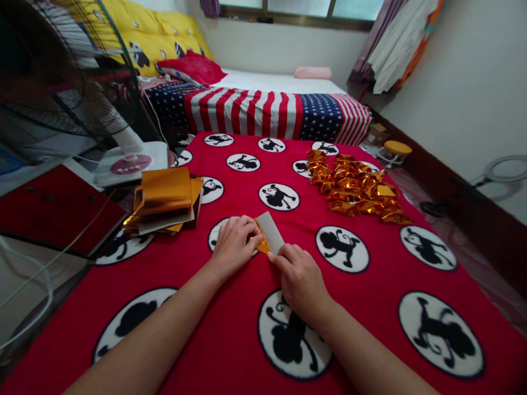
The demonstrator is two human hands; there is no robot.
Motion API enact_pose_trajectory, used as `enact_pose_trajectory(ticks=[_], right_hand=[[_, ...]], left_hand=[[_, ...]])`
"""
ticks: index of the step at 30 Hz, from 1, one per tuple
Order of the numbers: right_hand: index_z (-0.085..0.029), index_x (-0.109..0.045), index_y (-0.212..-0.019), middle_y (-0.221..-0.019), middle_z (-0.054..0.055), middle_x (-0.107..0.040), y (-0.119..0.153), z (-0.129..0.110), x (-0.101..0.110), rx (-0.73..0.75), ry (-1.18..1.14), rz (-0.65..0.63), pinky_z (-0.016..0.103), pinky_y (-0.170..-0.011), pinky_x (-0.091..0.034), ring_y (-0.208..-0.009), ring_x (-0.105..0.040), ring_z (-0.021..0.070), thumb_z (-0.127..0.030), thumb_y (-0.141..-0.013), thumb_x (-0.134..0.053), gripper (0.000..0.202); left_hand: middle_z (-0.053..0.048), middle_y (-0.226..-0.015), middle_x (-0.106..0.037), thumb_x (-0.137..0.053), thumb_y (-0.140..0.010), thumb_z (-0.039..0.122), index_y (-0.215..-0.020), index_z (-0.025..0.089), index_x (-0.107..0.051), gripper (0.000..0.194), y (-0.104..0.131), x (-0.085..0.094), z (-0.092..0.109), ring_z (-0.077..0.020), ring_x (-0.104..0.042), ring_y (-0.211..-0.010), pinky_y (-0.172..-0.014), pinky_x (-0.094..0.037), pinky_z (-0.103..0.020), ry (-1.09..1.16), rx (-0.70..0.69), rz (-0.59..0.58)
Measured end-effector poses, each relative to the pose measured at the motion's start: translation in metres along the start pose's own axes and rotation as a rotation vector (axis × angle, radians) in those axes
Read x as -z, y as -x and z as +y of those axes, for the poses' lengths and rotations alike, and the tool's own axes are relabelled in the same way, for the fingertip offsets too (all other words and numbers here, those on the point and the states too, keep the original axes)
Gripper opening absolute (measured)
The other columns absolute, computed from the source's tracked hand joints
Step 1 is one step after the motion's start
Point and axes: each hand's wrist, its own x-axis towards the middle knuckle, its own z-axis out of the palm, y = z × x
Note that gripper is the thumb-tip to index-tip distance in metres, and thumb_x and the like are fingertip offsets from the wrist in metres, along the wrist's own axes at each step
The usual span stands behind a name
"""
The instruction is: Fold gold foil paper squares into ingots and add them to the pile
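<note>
A partly folded foil-faced paper sheet [270, 233] lies at the middle of the red monkey-print cloth [230, 329] that covers the surface, its pale side showing as a strip and gold foil along its left part. The two hands are near each other but apart, both on the sheet: the left hand [235, 241] pinches the gold part between thumb and fingers, and the right hand [301, 277] grips the near corner.

To fold well, it seems best to pin the sheet with the left fingertips, line up the edges before pressing, then run the right thumb firmly along the crease from the held corner outward. Light pressure should keep the foil from wrinkling; a skewed first crease would probably throw off later ones.

Counted around that sheet: one sheet in the hands; left of it, one uneven stack of gold-faced paper [167, 189], its layers too merged to number; to its far right, one cluster of folded gold foil pieces [352, 184], overlapping in rows, so no sure count. Farther left stands one electric fan [132, 159]; beyond the cluster, one round stool [397, 147].
</note>
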Motion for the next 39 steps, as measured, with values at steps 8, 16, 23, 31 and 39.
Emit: enact_pose_trajectory(ticks=[8,16,23,31,39], right_hand=[[-0.018,-0.065,-0.11,-0.098,0.008,-0.059,-0.001,-0.001,0.0,-0.008,0.001,-0.009,0.034,-0.075,-0.034,-0.087,-0.046,0.0215,-0.002,-0.087,-0.049,0.032],[-0.017,-0.065,-0.11,-0.097,0.008,-0.058,0.0,0.0,-0.001,-0.007,-0.005,-0.01,0.034,-0.074,-0.034,-0.086,-0.045,0.0214,-0.005,-0.089,-0.049,0.03],[-0.018,-0.065,-0.11,-0.098,0.008,-0.058,0.0,0.0,-0.001,-0.008,-0.005,-0.006,0.033,-0.075,-0.034,-0.087,-0.046,0.021,-0.006,-0.089,-0.049,0.029],[-0.018,-0.064,-0.112,-0.098,0.008,-0.058,0.0,0.001,0.0,-0.006,0.002,-0.02,0.034,-0.075,-0.034,-0.086,-0.045,0.0212,-0.004,-0.087,-0.049,0.032],[-0.018,-0.065,-0.111,-0.099,0.008,-0.058,0.0,0.001,0.001,-0.005,-0.009,-0.012,0.033,-0.075,-0.035,-0.087,-0.046,0.0211,-0.003,-0.088,-0.049,0.032]], left_hand=[[-0.001,-0.097,-0.066,-0.067,-0.08,0.035,-0.071,0.022,-0.063,0.017,-0.001,-0.002,0.002,-0.0222,-0.053,-0.096,-0.087,-0.037,-0.038,-0.006,0.032,0.028],[0.0,-0.104,-0.066,-0.07,-0.078,0.035,-0.077,0.024,-0.068,0.011,-0.001,0.002,-0.007,-0.0217,-0.053,-0.098,-0.086,-0.037,-0.038,0.029,-0.032,-0.017],[0.0,-0.105,-0.066,-0.061,-0.085,0.029,-0.08,0.025,-0.071,0.012,-0.003,0.003,-0.009,-0.0207,-0.054,-0.099,-0.088,-0.038,-0.038,0.049,-0.033,-0.054],[-0.001,-0.098,-0.067,-0.073,-0.075,0.041,-0.069,0.023,-0.067,0.019,-0.001,-0.004,0.002,-0.0233,-0.053,-0.098,-0.087,-0.038,-0.039,0.015,0.033,0.049],[-0.001,-0.103,-0.067,-0.067,-0.082,0.034,-0.077,0.023,-0.068,0.012,-0.002,-0.001,-0.008,-0.0212,-0.054,-0.097,-0.088,-0.039,-0.037,0.06,-0.021,0.015]])
